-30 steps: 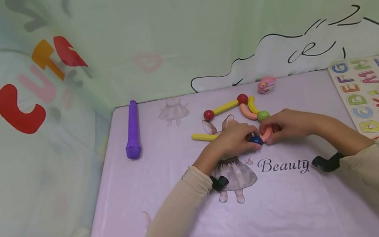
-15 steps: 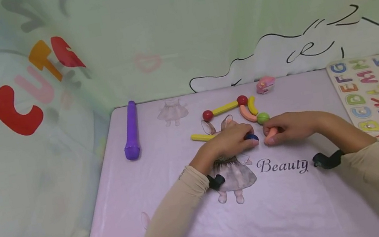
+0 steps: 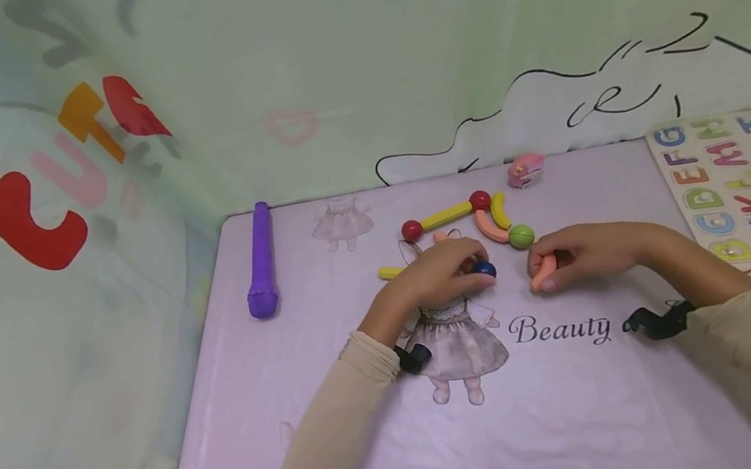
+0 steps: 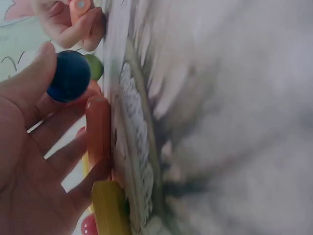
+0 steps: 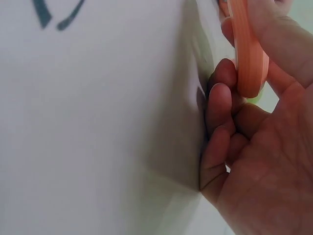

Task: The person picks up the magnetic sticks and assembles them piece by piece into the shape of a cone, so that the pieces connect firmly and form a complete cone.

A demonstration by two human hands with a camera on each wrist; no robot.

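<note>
My left hand [image 3: 437,274] pinches a dark blue ball [image 4: 69,76] between thumb and fingers, over the printed rabbit. Beneath its other fingers lie an orange stick [image 4: 99,129] and a yellow stick [image 4: 110,208], partly hidden by that hand in the head view. To the right, my right hand [image 3: 593,250] grips a curved orange stick [image 5: 248,54] by thumb and fingers, apart from the ball. Just behind the right fingertips sits a green ball [image 3: 521,236]; a curved orange piece [image 3: 490,225] runs from it to a red ball [image 3: 480,201], with a curved yellow stick [image 3: 500,210] alongside.
A straight yellow stick [image 3: 447,215] joins that red ball to another red ball [image 3: 411,230]. A purple toy microphone [image 3: 262,267] lies at the left, a small pink toy [image 3: 526,168] at the back. An alphabet board [image 3: 716,195] covers the right side.
The blue ball and curved orange stick, touching a second ago, are now apart. My left hand has moved left with the ball, my right hand slightly right with the stick.
</note>
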